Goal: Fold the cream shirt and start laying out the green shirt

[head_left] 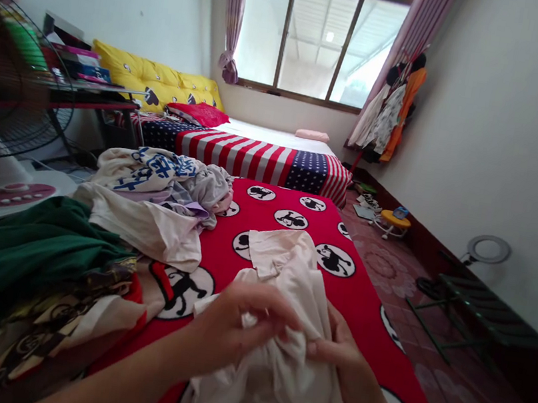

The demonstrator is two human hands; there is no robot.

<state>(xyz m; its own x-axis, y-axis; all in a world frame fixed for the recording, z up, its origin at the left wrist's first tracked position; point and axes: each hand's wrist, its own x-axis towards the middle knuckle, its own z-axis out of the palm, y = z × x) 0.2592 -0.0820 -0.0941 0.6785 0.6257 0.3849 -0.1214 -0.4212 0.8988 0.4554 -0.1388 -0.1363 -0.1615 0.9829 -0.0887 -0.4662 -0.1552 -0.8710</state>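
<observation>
The right hand [341,348] is pinching the white garment [285,365]; the left hand [244,319] is hovering over it, fingers curled, blur leaving its grip uncertain. The garment is lying creased, only partly spread, on red bedding [357,319]. Leftward, a clothes heap [166,176] and green cloth [39,248] are lying unfolded.

A red sheet [359,309] with black figures in white circles covers the near bed. A white garment [299,290] lies rumpled across its middle. Along the left are a heap of clothes [167,173], a pale cloth [158,229], a green cloth [43,255] and a patterned cloth [34,348]
</observation>
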